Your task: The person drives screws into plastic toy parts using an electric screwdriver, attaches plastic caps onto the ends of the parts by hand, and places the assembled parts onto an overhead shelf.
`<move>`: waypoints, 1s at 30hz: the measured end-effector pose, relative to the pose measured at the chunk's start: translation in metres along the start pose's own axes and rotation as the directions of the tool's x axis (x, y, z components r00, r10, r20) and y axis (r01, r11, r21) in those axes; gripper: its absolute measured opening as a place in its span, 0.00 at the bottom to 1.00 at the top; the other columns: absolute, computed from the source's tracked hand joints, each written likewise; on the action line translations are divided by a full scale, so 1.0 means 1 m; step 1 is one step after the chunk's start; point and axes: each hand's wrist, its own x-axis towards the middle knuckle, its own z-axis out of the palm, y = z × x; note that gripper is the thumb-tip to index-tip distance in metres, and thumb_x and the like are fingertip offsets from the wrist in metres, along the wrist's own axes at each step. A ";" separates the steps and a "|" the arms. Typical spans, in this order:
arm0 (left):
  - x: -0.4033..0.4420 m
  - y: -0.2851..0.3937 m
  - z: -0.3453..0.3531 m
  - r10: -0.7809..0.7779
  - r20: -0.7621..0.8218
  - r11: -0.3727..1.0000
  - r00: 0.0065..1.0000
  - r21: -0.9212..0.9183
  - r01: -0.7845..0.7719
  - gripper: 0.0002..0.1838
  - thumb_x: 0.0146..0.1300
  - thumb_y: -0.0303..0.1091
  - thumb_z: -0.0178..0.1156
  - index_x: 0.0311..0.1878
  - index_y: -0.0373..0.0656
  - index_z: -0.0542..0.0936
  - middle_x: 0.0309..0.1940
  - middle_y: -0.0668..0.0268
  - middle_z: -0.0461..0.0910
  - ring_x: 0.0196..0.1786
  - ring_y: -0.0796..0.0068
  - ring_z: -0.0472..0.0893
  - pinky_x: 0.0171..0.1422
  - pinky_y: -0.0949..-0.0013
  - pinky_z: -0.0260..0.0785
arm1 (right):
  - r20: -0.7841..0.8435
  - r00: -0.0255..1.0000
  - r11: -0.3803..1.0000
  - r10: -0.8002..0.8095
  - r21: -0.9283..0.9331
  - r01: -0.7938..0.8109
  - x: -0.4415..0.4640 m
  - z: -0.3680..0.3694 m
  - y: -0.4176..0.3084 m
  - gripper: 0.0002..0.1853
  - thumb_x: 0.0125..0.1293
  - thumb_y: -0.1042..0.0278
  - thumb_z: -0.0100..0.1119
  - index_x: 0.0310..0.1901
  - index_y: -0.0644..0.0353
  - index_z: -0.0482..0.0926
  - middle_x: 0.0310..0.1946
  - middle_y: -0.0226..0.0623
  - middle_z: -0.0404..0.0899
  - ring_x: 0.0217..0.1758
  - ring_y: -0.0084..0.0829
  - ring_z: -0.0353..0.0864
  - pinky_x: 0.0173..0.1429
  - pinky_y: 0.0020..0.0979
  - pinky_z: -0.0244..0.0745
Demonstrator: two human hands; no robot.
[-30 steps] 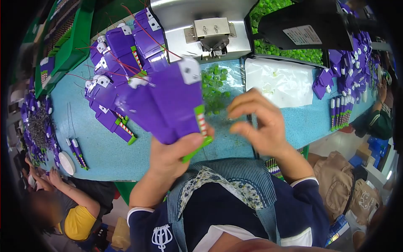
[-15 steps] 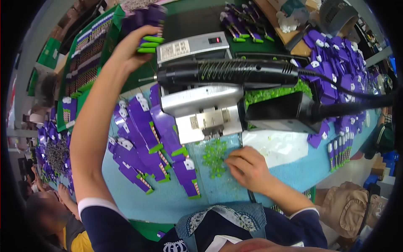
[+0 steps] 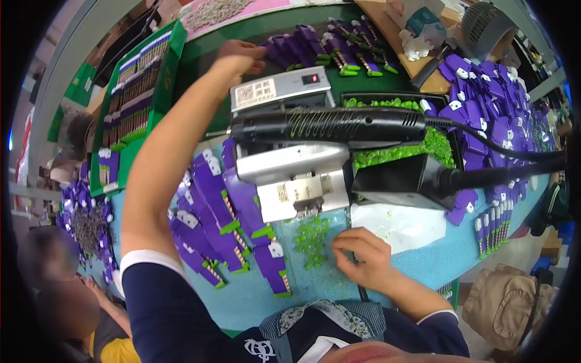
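Note:
My left hand [image 3: 242,55] reaches over the dark green surface behind the grey power box [image 3: 272,88]. Its fingers look apart, with nothing visible in them. Just right of them lies a bunch of flat purple pieces [image 3: 293,49] with green ends. My right hand [image 3: 363,260] rests low over the blue mat, fingers curled with the thumb and index tips close together; whatever they pinch, if anything, is hidden. Beside those fingertips is a small heap of green plastic bits [image 3: 311,242]. Several purple pieces [image 3: 215,193] lie fanned out to the left of the metal fixture [image 3: 305,196].
A black electric screwdriver [image 3: 357,125] lies across the middle above the fixture. Behind it is a black bin of green bits [image 3: 433,145]. A green crate [image 3: 175,57] of stacked pieces stands left, a purple pile [image 3: 484,100] right. Other people sit at lower left.
My left hand has moved right and let go of the purple pieces, which now lie on the dark surface. My right hand stays beside the green bits. The view has shifted slightly.

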 end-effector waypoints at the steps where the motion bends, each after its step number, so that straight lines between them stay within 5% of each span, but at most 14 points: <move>1: -0.027 0.007 -0.019 0.050 -0.012 0.997 0.999 -0.057 -0.051 0.15 0.58 0.35 0.66 0.42 0.32 0.79 0.29 0.62 0.81 0.29 0.75 0.81 0.29 0.73 0.74 | -0.017 1.000 1.000 0.018 0.005 -0.018 0.000 -0.001 -0.002 0.10 0.46 0.84 0.65 0.33 0.63 0.82 0.35 0.40 0.81 0.35 0.33 0.82 0.39 0.27 0.78; 4: -0.144 0.034 -0.062 0.233 -0.120 0.971 0.965 -0.021 -0.237 0.11 0.61 0.31 0.63 0.43 0.34 0.80 0.23 0.68 0.78 0.25 0.81 0.76 0.29 0.79 0.69 | 0.001 1.000 1.000 0.004 -0.020 -0.004 0.000 -0.007 -0.007 0.09 0.47 0.84 0.64 0.33 0.64 0.82 0.34 0.40 0.81 0.36 0.34 0.82 0.40 0.28 0.77; 6: -0.226 0.027 -0.077 0.411 -0.166 0.900 0.896 0.231 -0.370 0.09 0.62 0.32 0.62 0.41 0.35 0.79 0.23 0.72 0.77 0.24 0.84 0.72 0.30 0.80 0.65 | -0.018 0.999 0.999 0.037 -0.031 -0.037 -0.001 -0.007 -0.012 0.09 0.47 0.85 0.63 0.32 0.65 0.82 0.35 0.42 0.81 0.36 0.34 0.82 0.41 0.29 0.77; 11: -0.378 -0.036 -0.029 0.169 -0.178 0.884 0.969 0.463 -0.069 0.19 0.54 0.38 0.70 0.40 0.38 0.72 0.19 0.69 0.73 0.20 0.82 0.71 0.23 0.76 0.63 | -0.049 0.999 1.000 0.000 0.016 0.001 -0.004 -0.007 -0.013 0.10 0.47 0.86 0.63 0.34 0.66 0.83 0.35 0.43 0.82 0.37 0.33 0.83 0.41 0.27 0.77; 16: -0.426 -0.074 0.025 0.026 -0.192 0.841 0.981 0.535 0.083 0.25 0.49 0.35 0.74 0.45 0.37 0.70 0.18 0.68 0.73 0.19 0.84 0.71 0.24 0.78 0.64 | -0.071 0.996 0.999 -0.048 0.002 0.048 -0.008 -0.008 -0.017 0.11 0.48 0.86 0.64 0.35 0.66 0.81 0.35 0.44 0.82 0.35 0.32 0.82 0.40 0.27 0.77; 18: -0.429 -0.074 0.029 -0.190 -0.231 0.933 0.954 0.259 0.249 0.26 0.49 0.35 0.74 0.45 0.36 0.71 0.20 0.70 0.75 0.20 0.82 0.73 0.24 0.77 0.65 | -0.072 0.997 0.997 -0.003 0.075 0.008 -0.012 -0.008 -0.019 0.12 0.49 0.86 0.63 0.37 0.67 0.79 0.35 0.44 0.82 0.35 0.31 0.82 0.41 0.27 0.77; 20: -0.429 -0.083 0.016 -0.238 -0.130 0.955 0.963 0.149 0.256 0.20 0.57 0.34 0.69 0.47 0.36 0.72 0.23 0.70 0.77 0.22 0.82 0.74 0.26 0.75 0.67 | -0.045 0.999 0.998 -0.011 0.060 0.013 -0.017 -0.010 -0.022 0.13 0.50 0.86 0.63 0.39 0.67 0.78 0.35 0.42 0.82 0.34 0.31 0.82 0.40 0.27 0.76; 22: -0.425 -0.078 0.010 -0.333 0.048 0.798 0.942 -0.517 0.309 0.11 0.66 0.32 0.59 0.47 0.37 0.72 0.26 0.67 0.78 0.26 0.80 0.77 0.29 0.74 0.67 | -0.008 1.000 0.983 0.024 0.184 -0.022 -0.023 -0.009 -0.028 0.14 0.51 0.84 0.64 0.41 0.66 0.77 0.34 0.40 0.82 0.34 0.30 0.82 0.40 0.27 0.76; 23: -0.429 -0.066 0.012 -0.375 0.091 0.679 0.922 -0.651 0.340 0.08 0.71 0.30 0.51 0.48 0.38 0.72 0.31 0.64 0.78 0.28 0.79 0.76 0.32 0.74 0.68 | 0.007 1.000 0.983 -0.009 0.185 0.008 -0.024 -0.007 -0.031 0.16 0.52 0.83 0.65 0.43 0.65 0.76 0.34 0.39 0.82 0.33 0.31 0.81 0.39 0.27 0.76; 24: -0.430 -0.062 0.018 -0.381 0.101 0.674 0.919 -0.650 0.351 0.08 0.71 0.30 0.51 0.48 0.38 0.72 0.31 0.64 0.78 0.28 0.79 0.76 0.32 0.74 0.68 | 0.008 1.000 0.984 0.002 0.181 -0.003 -0.026 -0.009 -0.034 0.16 0.52 0.83 0.65 0.43 0.65 0.76 0.34 0.39 0.82 0.33 0.31 0.81 0.39 0.27 0.76; 26: -0.430 -0.058 0.027 -0.148 0.182 0.576 0.972 -0.783 0.234 0.08 0.71 0.31 0.50 0.47 0.38 0.72 0.32 0.63 0.78 0.26 0.79 0.75 0.31 0.73 0.68 | 0.151 0.983 0.987 -0.102 0.137 0.081 -0.029 -0.009 -0.042 0.17 0.57 0.84 0.62 0.47 0.66 0.69 0.38 0.48 0.81 0.37 0.32 0.79 0.43 0.31 0.75; 28: -0.423 -0.048 0.039 -0.135 0.201 0.607 0.970 -0.757 0.241 0.08 0.68 0.31 0.56 0.46 0.39 0.72 0.30 0.66 0.77 0.24 0.81 0.72 0.29 0.76 0.66 | 0.135 0.982 0.984 -0.129 0.138 0.110 -0.028 -0.001 -0.046 0.17 0.56 0.83 0.63 0.46 0.65 0.69 0.37 0.48 0.81 0.36 0.34 0.80 0.41 0.31 0.75; 30: -0.416 -0.042 0.045 -0.208 0.358 0.596 0.910 -0.692 0.408 0.11 0.63 0.29 0.63 0.45 0.39 0.73 0.29 0.69 0.76 0.24 0.84 0.71 0.26 0.79 0.63 | 0.037 0.975 0.973 -0.221 0.079 0.217 -0.029 0.003 -0.049 0.18 0.50 0.83 0.67 0.44 0.67 0.75 0.36 0.42 0.82 0.34 0.37 0.81 0.37 0.31 0.76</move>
